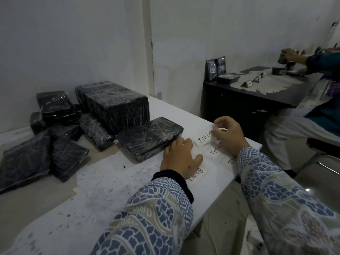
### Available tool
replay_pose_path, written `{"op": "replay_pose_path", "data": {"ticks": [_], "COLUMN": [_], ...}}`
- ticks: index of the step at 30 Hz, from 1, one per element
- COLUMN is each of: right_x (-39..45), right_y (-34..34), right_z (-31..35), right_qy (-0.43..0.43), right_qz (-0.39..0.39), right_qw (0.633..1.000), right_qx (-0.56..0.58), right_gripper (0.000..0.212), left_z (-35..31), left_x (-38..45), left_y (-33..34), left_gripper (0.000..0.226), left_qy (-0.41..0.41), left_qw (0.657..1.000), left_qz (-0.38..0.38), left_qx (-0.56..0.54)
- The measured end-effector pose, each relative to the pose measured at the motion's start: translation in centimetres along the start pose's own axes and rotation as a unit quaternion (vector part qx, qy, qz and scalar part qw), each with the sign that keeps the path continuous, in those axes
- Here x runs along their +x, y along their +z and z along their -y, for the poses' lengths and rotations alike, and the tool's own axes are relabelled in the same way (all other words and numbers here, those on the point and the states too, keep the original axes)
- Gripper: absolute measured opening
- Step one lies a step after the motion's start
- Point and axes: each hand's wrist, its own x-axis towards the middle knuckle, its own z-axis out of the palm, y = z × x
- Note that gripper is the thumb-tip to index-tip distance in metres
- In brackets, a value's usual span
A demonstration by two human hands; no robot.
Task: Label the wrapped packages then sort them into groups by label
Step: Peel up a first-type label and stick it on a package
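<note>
Several black packages wrapped in clear film lie on the white table (110, 184). A flat one (149, 137) sits nearest my hands, with a big block (114, 105) behind it and a loose heap (46, 140) at the left. My right hand (228, 135) pinches the edge of a white paper label reading "TIM A" (203, 138), lifting it off the table. My left hand (179, 159) lies flat on the sheet of labels, fingers spread, partly covering a label reading "TIM B" (197, 174). More handwritten labels (215, 150) lie under my right hand, partly hidden.
The table's right edge (244, 162) runs just past my right hand. A black cabinet (248, 100) stands beyond it with small black packages (216, 68) and folded label cards. Another person (301, 111) sits at the right, hands working on that cabinet top.
</note>
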Motion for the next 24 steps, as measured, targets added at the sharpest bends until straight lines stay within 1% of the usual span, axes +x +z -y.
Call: {"op": "replay_pose_path", "data": {"ticks": [2, 3, 4, 6, 7, 9, 12, 14, 15, 16, 17, 18, 19, 20, 21, 23, 24], "right_x": [-0.1, -0.1, -0.2, -0.5, -0.7, -1.0, -1.0, -0.8, -0.7, -0.6, -0.6, -0.7, -0.7, -0.8, -0.9, -1.1, -1.1], "right_y": [-0.7, -1.0, -1.3, -1.7, -2.0, -2.4, -3.2, -3.8, -4.2, -4.4, -4.6, -4.6, -4.6, -4.4, -4.1, -3.3, -2.8], "right_z": [0.0, 0.0, -0.1, 0.1, 0.4, 1.0, 2.7, 4.0, 4.9, 5.7, 6.5, 7.1, 7.7, 8.3, 8.8, 9.8, 10.2], "right_qy": [0.034, 0.054, 0.07, 0.091, 0.093, 0.081, 0.062, 0.061, 0.06, 0.058, 0.052, 0.045, 0.037, 0.029, 0.02, 0.007, 0.004], "right_qz": [0.022, 0.025, 0.027, 0.042, 0.054, 0.082, 0.122, 0.141, 0.156, 0.174, 0.193, 0.207, 0.215, 0.217, 0.216, 0.208, 0.2], "right_qw": [0.998, 0.997, 0.996, 0.993, 0.993, 0.991, 0.988, 0.981, 0.977, 0.974, 0.973, 0.971, 0.969, 0.969, 0.968, 0.968, 0.968], "right_qx": [0.038, 0.048, 0.054, 0.057, 0.058, 0.061, 0.072, 0.118, 0.131, 0.13, 0.119, 0.113, 0.113, 0.116, 0.124, 0.143, 0.148], "right_gripper": [0.046, 0.05, 0.047, 0.025, 0.015, 0.005, 0.005, 0.009, 0.012, 0.016, 0.021, 0.024, 0.025, 0.025, 0.022, 0.012, 0.013], "left_z": [0.0, -0.1, 0.0, 0.0, 0.0, 0.1, -0.1, 0.1, 0.1, 0.2, 0.1, -0.1, -0.4, -0.6, -0.9, -1.3, -1.5], "left_x": [0.0, 0.0, 0.0, 0.0, -0.1, -0.1, -0.1, -0.1, -0.1, -0.1, -0.2, -0.3, -0.2, 0.0, 0.2, 0.4, 0.4], "left_y": [0.0, 0.0, 0.0, 0.0, 0.0, 0.0, -0.3, -0.5, -0.7, -0.8, -1.2, -1.7, -2.2, -2.8, -3.5, -5.1, -5.8], "left_gripper": [0.036, 0.036, 0.036, 0.039, 0.043, 0.058, 0.077, 0.08, 0.078, 0.076, 0.074, 0.073, 0.072, 0.069, 0.059, 0.022, 0.012], "left_qy": [0.0, -0.001, -0.002, -0.004, -0.005, -0.008, -0.003, -0.007, -0.01, -0.013, -0.017, -0.025, -0.033, -0.037, -0.04, -0.044, -0.042], "left_qw": [1.0, 1.0, 1.0, 1.0, 1.0, 1.0, 0.999, 0.997, 0.992, 0.98, 0.96, 0.93, 0.903, 0.882, 0.866, 0.843, 0.834], "left_qz": [0.001, 0.0, -0.002, -0.009, -0.012, -0.007, 0.008, 0.011, 0.016, 0.019, 0.02, 0.014, 0.002, -0.014, -0.033, -0.072, -0.084], "left_qx": [0.003, 0.004, 0.004, -0.003, -0.01, -0.025, -0.039, -0.081, -0.127, -0.196, -0.279, -0.365, -0.429, -0.47, -0.497, -0.532, -0.544]}}
